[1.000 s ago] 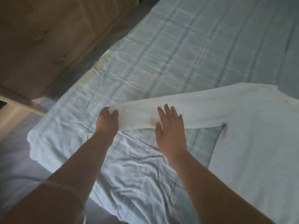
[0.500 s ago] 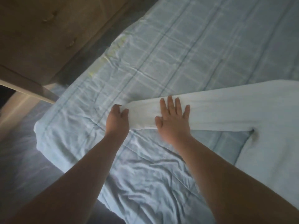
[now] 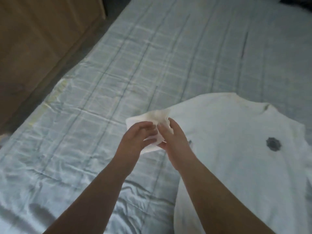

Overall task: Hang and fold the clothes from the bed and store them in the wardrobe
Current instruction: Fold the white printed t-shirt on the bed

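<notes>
Both hands, left hand (image 3: 135, 137) and right hand (image 3: 173, 139), pinch the bunched sleeve (image 3: 150, 119) of a soft white sweater (image 3: 236, 149) over the checked bedspread (image 3: 135, 65).

Head-worn view, angled down, close over bed (image 3: 152, 56)

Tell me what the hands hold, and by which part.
The left hand and the right hand both grip the white shirt by its sleeve, gathered between them; its body lies on the bed.
</notes>
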The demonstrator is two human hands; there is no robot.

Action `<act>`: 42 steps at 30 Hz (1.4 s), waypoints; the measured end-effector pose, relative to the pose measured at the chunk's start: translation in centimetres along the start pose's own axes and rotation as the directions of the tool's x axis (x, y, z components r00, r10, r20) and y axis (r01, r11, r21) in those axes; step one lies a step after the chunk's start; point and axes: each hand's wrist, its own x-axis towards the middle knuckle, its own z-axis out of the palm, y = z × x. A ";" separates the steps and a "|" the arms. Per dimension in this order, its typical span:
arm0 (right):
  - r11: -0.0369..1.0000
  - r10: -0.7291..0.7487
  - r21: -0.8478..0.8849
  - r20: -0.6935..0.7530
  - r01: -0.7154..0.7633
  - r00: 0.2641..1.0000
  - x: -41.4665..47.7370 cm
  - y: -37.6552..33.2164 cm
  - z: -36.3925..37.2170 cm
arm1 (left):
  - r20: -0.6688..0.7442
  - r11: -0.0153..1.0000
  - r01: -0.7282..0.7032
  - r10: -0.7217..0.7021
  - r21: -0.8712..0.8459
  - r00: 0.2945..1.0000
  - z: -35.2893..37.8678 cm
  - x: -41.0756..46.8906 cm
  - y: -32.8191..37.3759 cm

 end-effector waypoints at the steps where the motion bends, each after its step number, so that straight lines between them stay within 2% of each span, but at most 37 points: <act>1: 1.000 -0.024 -0.012 -0.072 0.023 0.997 0.2 -0.7 -2.5 | 0.005 0.996 -0.039 0.039 0.077 0.999 2.2 0.4 -0.9; 2: 0.999 -0.043 -0.014 -0.139 0.041 0.989 0.5 -1.1 -5.1 | -0.015 0.975 -0.102 0.108 0.198 0.994 4.2 0.8 -1.9; 3: 0.999 -0.048 0.002 -0.200 0.050 0.979 0.9 -1.5 -7.8 | -0.045 0.910 -0.185 0.216 0.371 0.975 6.2 1.1 -2.9; 4: 0.998 -0.046 0.038 -0.237 0.057 0.970 1.2 -2.1 -10.6 | -0.035 0.790 -0.278 0.353 0.546 0.935 8.2 1.4 -3.9; 5: 0.996 -0.047 0.067 -0.257 0.066 0.965 1.5 -2.6 -13.4 | 0.025 0.626 -0.367 0.485 0.688 0.874 10.2 1.7 -5.0; 6: 0.994 -0.038 0.093 -0.268 0.065 0.963 1.8 -3.1 -16.1 | 0.110 0.475 -0.435 0.569 0.765 0.815 12.0 2.4 -6.4; 7: 0.991 -0.030 0.119 -0.283 0.066 0.959 2.1 -3.3 -19.0 | 0.190 0.369 -0.469 0.588 0.803 0.786 14.0 3.1 -7.7; 9: 0.971 -0.019 0.219 -0.324 0.094 0.946 2.7 -3.5 -24.4 | 0.323 0.207 -0.486 0.525 0.849 0.787 18.4 4.3 -10.3; 11: 0.976 -0.013 0.199 -0.364 0.092 0.931 3.2 -3.1 -29.2 | 0.421 0.060 -0.478 0.387 0.876 0.820 22.9 5.3 -12.9; 14: 0.981 -0.008 0.174 -0.397 0.083 0.918 3.7 -2.0 -35.1 | 0.460 -0.080 -0.453 0.199 0.888 0.865 28.6 6.6 -16.5; 17: 0.979 0.001 0.181 -0.454 0.091 0.891 3.5 0.2 -39.7 | 0.444 -0.149 -0.427 0.113 0.892 0.889 32.4 7.4 -19.3; 22: 0.996 -0.032 0.049 -0.606 0.078 0.795 2.2 3.2 -44.7 | 0.476 -0.219 -0.457 0.037 0.862 0.879 34.8 7.9 -22.1; 26: 0.991 -0.099 -0.136 -0.697 0.005 0.710 0.9 3.6 -47.2 | 0.521 -0.269 -0.503 -0.006 0.821 0.854 35.4 7.7 -23.5; 36: 0.873 -0.200 -0.421 -0.769 -0.245 0.608 0.4 4.4 -50.2 | 0.586 -0.323 -0.560 -0.021 0.763 0.810 37.2 7.7 -25.4; 38: 0.792 -0.344 -0.572 -0.705 -0.212 0.620 0.0 5.2 -49.3 | 0.594 -0.331 -0.564 -0.012 0.757 0.804 36.8 7.4 -26.0; 40: 0.557 -0.524 -0.809 -0.518 -0.188 0.676 -0.3 6.2 -48.4 | 0.606 -0.330 -0.569 0.013 0.753 0.795 36.5 7.4 -26.5; 42: 0.313 -0.549 -0.936 -0.315 -0.159 0.775 0.1 7.5 -48.4 | 0.611 -0.342 -0.568 0.023 0.748 0.791 36.4 7.5 -26.8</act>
